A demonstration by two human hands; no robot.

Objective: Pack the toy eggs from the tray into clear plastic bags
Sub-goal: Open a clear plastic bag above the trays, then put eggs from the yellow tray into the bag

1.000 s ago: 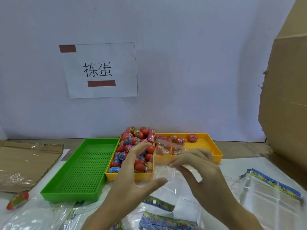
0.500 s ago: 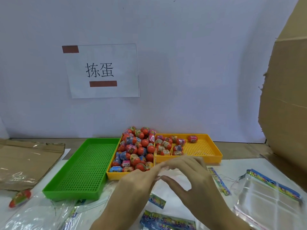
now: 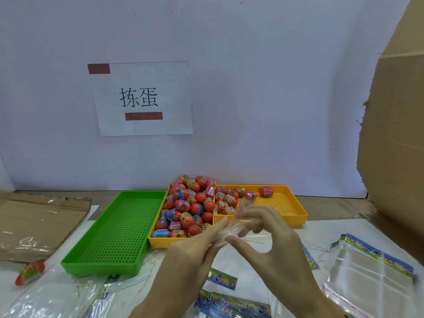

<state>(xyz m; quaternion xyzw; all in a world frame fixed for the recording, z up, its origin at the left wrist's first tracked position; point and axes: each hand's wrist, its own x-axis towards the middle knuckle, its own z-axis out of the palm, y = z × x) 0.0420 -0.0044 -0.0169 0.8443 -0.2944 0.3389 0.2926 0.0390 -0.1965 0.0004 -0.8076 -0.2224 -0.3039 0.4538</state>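
Note:
Both my hands meet in front of the trays around a clear plastic bag. My left hand and my right hand pinch the thin film between their fingertips; the bag is crumpled and hard to make out. Behind them a yellow tray is heaped with red and blue toy eggs. A second yellow tray to its right holds several eggs at its left end.
An empty green tray sits left of the yellow ones. A stack of clear bags with colourful headers lies at the right, more bags at the front. A bagged egg lies far left. Cardboard stands at the right.
My hands dropped from in front of the trays, closed together on the bag, and have now risen slightly while working the film between the fingers.

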